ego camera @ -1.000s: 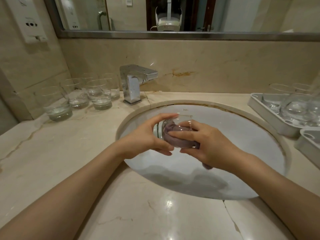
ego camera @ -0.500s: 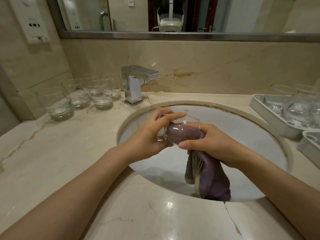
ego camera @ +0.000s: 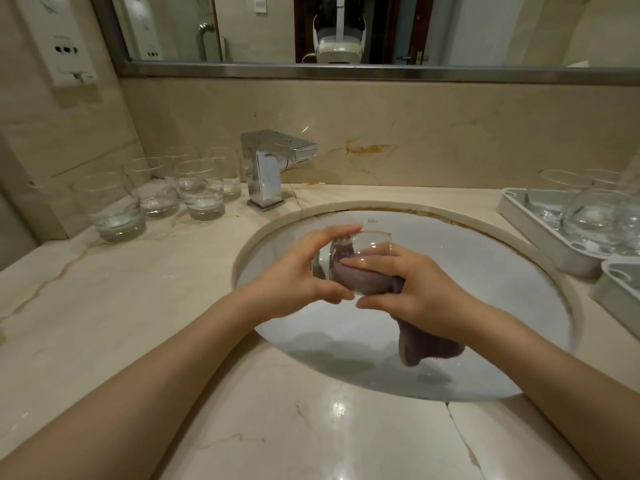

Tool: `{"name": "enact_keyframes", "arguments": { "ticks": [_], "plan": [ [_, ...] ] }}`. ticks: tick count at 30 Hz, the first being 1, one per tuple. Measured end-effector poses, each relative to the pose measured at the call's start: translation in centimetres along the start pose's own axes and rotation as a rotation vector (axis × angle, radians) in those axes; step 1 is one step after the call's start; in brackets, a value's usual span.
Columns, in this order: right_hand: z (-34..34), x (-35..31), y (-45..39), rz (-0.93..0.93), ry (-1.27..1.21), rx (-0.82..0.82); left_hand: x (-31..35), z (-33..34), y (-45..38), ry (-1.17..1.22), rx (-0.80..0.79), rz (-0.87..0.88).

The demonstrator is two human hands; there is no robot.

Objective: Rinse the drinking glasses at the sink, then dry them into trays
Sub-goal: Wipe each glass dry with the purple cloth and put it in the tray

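Head view: my left hand grips the glass over the sink, its long axis lying sideways, mouth rightward. My right hand grips the cloth pushed inside. Trays lie right, nearer that hand.

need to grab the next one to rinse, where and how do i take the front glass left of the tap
Take the front glass round its straight side wall, from the right or front, thumb and fingers on opposite sides. It stands upright, mouth up, with other glasses close on its left and behind, and the tap to its right, so those sides look freest.
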State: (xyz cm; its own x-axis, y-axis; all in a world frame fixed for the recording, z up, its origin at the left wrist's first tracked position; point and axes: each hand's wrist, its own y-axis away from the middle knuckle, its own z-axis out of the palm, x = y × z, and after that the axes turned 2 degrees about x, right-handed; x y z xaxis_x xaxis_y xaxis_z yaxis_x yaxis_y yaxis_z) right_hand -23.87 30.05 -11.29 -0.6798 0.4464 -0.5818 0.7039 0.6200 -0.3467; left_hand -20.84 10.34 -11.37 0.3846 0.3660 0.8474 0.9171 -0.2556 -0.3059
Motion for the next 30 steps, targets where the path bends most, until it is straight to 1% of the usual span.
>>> {"name": "enact_keyframes", "arguments": {
  "ticks": [2,4,6,8,9,11,13,14,15,17,19,21,22,24,26,27,28,30],
  "plan": [
    [-0.3,-0.5,-0.1,0.132,-0.255,-0.051,-0.7,0.0,0.1,-0.233,0.035,0.132],
    [-0.6,-0.7,-0.2,0.231,-0.508,-0.125,-1.6,-0.2,0.1,-0.367,0.037,0.253],
    [-0.9,-0.8,-0.1,0.283,-0.596,-0.164,-1.8,0.0,0.0,-0.389,0.05,0.297],
    [-0.8,-0.9,-0.1,0.251,-0.581,-0.141,-1.4,0.2,-0.1,-0.282,0.077,0.225],
    [-0.6,-0.9,0.0,0.209,-0.524,-0.107,-1.0,0.2,-0.1,-0.179,0.073,0.136],
    [-0.2,-0.6,0.0,0.072,-0.233,-0.018,-0.2,-0.1,0.0,0.071,0.029,-0.049],
    [0.0,0.2,0.0,-0.126,0.152,0.007,0.2,-0.4,0.1,0.261,-0.038,-0.154],
    [0.0,0.6,0.0,-0.202,0.305,0.013,0.4,-0.4,0.1,0.339,-0.069,-0.189],
    [0.0,0.9,-0.1,-0.238,0.396,0.011,0.6,-0.5,0.2,0.39,-0.088,-0.21],
    [-0.2,0.8,0.0,-0.232,0.418,0.005,0.6,-0.4,0.0,0.394,-0.089,-0.212],
    [-0.1,0.8,0.0,-0.243,0.388,0.012,0.5,-0.2,0.0,0.301,-0.072,-0.17],
    [0.0,0.9,-0.1,-0.177,0.292,0.02,0.4,0.3,0.1,0.125,-0.013,-0.078],
    [-0.1,0.7,-0.1,-0.106,0.184,0.014,0.2,0.4,0.1,0.0,0.036,-0.011],
    [-0.3,0.2,-0.2,0.07,-0.149,-0.019,-0.6,0.4,0.0,-0.224,0.084,0.157],
    [-0.5,-0.2,-0.2,0.23,-0.476,-0.105,-1.6,0.2,-0.2,-0.395,0.071,0.305],
    [-0.6,-0.3,-0.3,0.271,-0.55,-0.134,-2.0,0.1,-0.3,-0.443,0.067,0.337],
    [-0.7,-0.3,-0.2,0.28,-0.57,-0.15,-2.0,0.1,-0.3,-0.448,0.072,0.343],
    [-0.7,-0.3,-0.2,0.252,-0.551,-0.134,-1.8,0.2,-0.3,-0.369,0.1,0.299]
  ]
}}
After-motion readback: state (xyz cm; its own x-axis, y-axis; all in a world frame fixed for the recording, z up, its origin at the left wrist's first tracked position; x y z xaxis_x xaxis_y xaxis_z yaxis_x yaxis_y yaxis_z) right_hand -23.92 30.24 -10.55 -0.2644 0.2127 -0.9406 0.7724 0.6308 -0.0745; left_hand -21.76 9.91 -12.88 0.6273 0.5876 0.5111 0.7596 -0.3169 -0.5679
